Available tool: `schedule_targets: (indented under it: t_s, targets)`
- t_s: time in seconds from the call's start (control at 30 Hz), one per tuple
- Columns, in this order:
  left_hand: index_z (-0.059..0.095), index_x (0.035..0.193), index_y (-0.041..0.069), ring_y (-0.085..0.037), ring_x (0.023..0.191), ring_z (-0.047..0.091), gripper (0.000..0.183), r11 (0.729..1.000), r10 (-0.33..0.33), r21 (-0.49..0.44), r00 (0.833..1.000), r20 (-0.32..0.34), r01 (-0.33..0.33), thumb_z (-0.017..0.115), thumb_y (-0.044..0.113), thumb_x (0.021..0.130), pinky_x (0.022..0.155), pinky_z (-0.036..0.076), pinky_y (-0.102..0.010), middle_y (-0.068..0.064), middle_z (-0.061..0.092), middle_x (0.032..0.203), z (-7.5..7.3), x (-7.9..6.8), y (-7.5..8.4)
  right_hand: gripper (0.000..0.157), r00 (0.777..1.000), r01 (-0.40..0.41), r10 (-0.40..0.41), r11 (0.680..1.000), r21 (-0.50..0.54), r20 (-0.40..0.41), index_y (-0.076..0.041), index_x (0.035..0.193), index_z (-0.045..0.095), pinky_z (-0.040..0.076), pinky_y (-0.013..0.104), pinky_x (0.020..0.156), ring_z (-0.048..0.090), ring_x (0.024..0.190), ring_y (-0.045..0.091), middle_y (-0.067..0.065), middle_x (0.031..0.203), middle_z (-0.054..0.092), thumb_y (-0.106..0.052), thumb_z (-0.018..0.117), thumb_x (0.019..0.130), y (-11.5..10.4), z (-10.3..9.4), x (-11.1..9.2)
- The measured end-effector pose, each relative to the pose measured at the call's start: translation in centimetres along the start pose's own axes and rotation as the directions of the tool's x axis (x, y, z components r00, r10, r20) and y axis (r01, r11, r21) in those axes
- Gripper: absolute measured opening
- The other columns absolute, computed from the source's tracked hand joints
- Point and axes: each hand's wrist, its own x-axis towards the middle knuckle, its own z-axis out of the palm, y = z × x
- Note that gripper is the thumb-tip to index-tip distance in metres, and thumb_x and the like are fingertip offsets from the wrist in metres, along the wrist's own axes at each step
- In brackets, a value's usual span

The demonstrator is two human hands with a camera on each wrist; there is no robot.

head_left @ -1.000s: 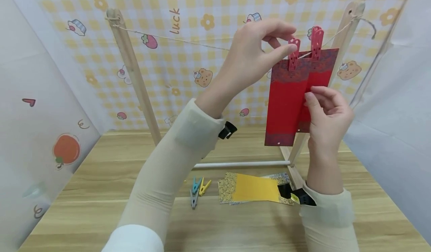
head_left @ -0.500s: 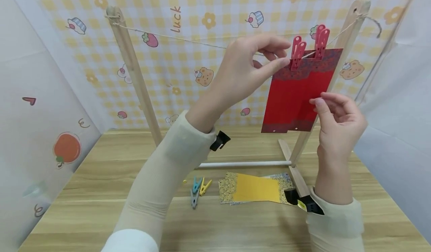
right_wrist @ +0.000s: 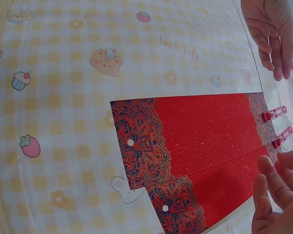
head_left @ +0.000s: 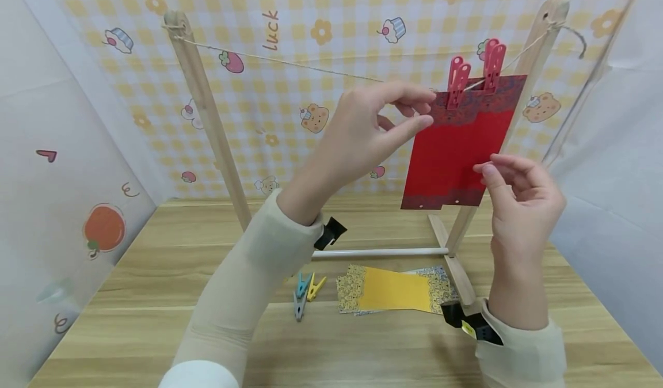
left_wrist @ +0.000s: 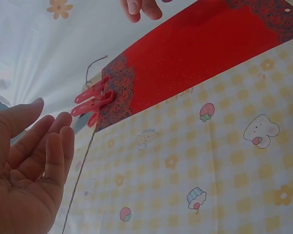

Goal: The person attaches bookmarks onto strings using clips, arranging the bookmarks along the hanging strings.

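Observation:
Two red paper cards [head_left: 440,158] with dark patterned ends hang overlapping from a thin string [head_left: 290,63]. Pink clothespins [head_left: 457,84] clip their top edges to it. My left hand [head_left: 362,126] holds nothing; its thumb and fingers are spread apart at the upper left of the cards, and the left wrist view shows them away from the clothespins [left_wrist: 94,100]. My right hand [head_left: 525,195] is beside the cards' lower right edge, fingers loosely bent around nothing. In the right wrist view, punched holes show in the cards' patterned ends [right_wrist: 141,139].
Wooden posts [head_left: 202,100] with a white rod [head_left: 380,253] between them carry the string. On the wooden table [head_left: 155,301] lie a stack of yellow and patterned cards [head_left: 396,289] and several clothespins [head_left: 302,287] in blue, yellow and grey. A checked cloth [head_left: 321,8] hangs behind.
My left hand has let go of the left pink clothespin and drawn back left and down. My right hand has moved slightly right and down off the cards, which have swung and now overlap more.

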Motion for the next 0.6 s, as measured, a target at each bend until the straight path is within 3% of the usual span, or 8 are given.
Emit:
schedule_targets:
  t_s: [0.27, 0.6]
  targets:
    - [0.071, 0.118, 0.005, -0.009, 0.096, 0.062, 0.026, 0.997, -0.077, 0.001, 0.997, -0.018, 0.077, 0.070, 0.013, 0.093, 0.075, 0.057, -0.019, -0.005, 0.074, 0.109, 0.0, -1.9, -1.1, 0.018, 0.997, -0.060, 0.064, 0.994, -0.095, 0.048, 0.010, 0.102, 0.070, 0.056, 0.018, 0.070, 0.072, 0.079, 0.016, 0.007, 0.084, 0.075, 0.006, 0.072, 0.085, 0.5, -0.1, -1.0]
    - [0.073, 0.114, 0.005, -0.011, 0.095, 0.064, 0.024, 0.994, -0.105, 0.013, 0.990, -0.090, 0.106, 0.072, 0.011, 0.091, 0.071, 0.058, -0.022, -0.006, 0.075, 0.105, -0.3, -4.9, -2.8, 0.018, 0.981, -0.127, 0.153, 0.971, -0.204, 0.116, 0.008, 0.102, 0.070, 0.056, 0.016, 0.070, 0.070, 0.078, 0.013, 0.001, 0.082, 0.076, 0.002, 0.074, 0.085, 1.1, 0.5, -2.1]
